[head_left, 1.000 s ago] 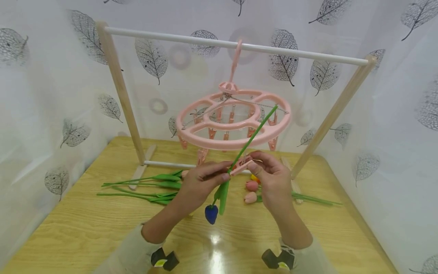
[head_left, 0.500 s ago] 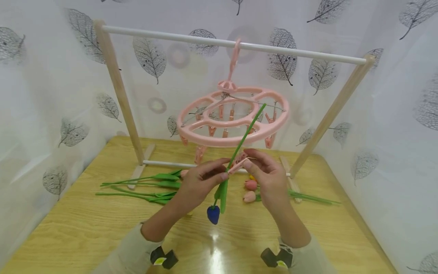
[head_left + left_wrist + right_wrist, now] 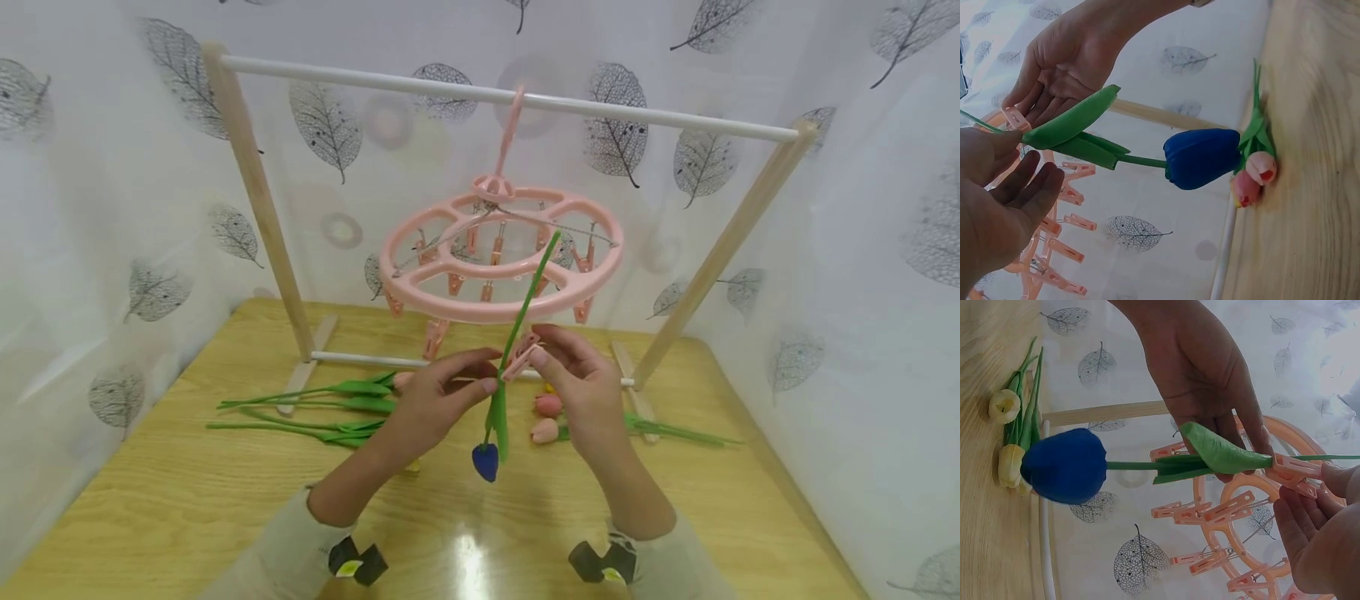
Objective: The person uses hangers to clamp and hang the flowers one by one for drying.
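Note:
A blue artificial tulip [image 3: 485, 462] hangs bloom down, its green stem rising in front of the pink ring. My left hand [image 3: 423, 408] pinches the stem just above the leaves [image 3: 1072, 122]. With thumb and fingers, my right hand [image 3: 588, 396] holds a pink clothes peg [image 3: 519, 358] by its handle end. In the right wrist view the tip of that peg [image 3: 1297, 472] lies across the stem beside the left fingertips. Above both hands, the pink round clip hanger [image 3: 450, 308] is hooked on a white rod, with several other pegs dangling from it.
The white rod [image 3: 375, 82] is held by wooden posts [image 3: 258, 200] at both sides. Green-stemmed tulips [image 3: 360, 406] lie on the table at left, yellowish blooms [image 3: 1010, 465] among them. Pink tulips [image 3: 547, 406] lie at right. A leaf-print curtain [image 3: 90, 250] surrounds the table.
The tulip has turned more upright, its bloom moving right and its stem's upper end left. The hanger has swung slightly left. Both hands stay on the stem and the clothes peg.

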`<state>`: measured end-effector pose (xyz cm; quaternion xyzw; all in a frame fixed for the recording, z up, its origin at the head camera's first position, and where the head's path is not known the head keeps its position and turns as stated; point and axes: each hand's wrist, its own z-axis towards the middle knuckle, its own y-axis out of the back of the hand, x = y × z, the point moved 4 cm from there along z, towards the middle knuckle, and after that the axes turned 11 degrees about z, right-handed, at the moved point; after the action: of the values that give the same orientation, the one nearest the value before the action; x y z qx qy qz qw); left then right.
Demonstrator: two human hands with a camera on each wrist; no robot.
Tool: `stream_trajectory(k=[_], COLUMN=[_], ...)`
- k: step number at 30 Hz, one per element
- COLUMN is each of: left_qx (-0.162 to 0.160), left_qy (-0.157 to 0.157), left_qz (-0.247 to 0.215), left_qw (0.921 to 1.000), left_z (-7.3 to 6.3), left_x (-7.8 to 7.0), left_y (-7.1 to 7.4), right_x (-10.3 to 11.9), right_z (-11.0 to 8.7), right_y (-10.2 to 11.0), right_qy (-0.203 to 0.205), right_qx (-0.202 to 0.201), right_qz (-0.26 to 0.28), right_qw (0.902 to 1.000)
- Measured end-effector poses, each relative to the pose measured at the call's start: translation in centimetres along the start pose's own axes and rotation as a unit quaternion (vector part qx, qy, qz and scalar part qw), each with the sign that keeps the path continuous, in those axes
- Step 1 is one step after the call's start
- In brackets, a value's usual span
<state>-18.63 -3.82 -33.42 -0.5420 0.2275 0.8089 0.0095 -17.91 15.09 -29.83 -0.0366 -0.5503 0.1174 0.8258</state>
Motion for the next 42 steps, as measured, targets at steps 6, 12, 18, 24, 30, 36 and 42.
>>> stream_trajectory(k=[6, 12, 18, 24, 30, 36, 42], left_qx=[-0.022, -0.054, -0.087, -0.141, -0.201, -0.217, -0.219], left_qy=[-0.001, -0.026, -0.062, -0.116, -0.16, -0.179, -0.196], left_qz=[0.011, 0.029, 0.071, 0.099, 0.133, 0.138, 0.139], left_qw=[0.9997, 0.9978, 0.9918, 0.9782, 0.9573, 0.9498, 0.9457], left_z=[-0.1, -0.1, -0.1, 0.0, 0.0, 0.0, 0.0], left_x=[0.0, -0.3, -0.5, -0.8, -1.3, -1.6, -1.9], left_y=[0.8, 1.5, 2.6, 4.3, 5.6, 6.1, 6.3], right_x=[-0.3, -0.5, -0.9, -1.0, -0.6, -0.3, -0.3], right_z=[0.2, 0.4, 0.8, 0.9, 1.0, 0.8, 0.3], right_y=[0.2, 0.5, 0.7, 1.2, 1.8, 2.2, 2.8], right_qy=[0.003, 0.0, 0.008, 0.001, 0.013, 0.013, 0.004], right_qx=[-0.008, -0.007, -0.002, -0.018, -0.018, -0.017, -0.017], right_qz=[0.003, -0.008, -0.025, -0.046, -0.062, -0.095, -0.122], right_qw=[1.0, 0.9999, 0.9997, 0.9988, 0.9978, 0.9952, 0.9924])
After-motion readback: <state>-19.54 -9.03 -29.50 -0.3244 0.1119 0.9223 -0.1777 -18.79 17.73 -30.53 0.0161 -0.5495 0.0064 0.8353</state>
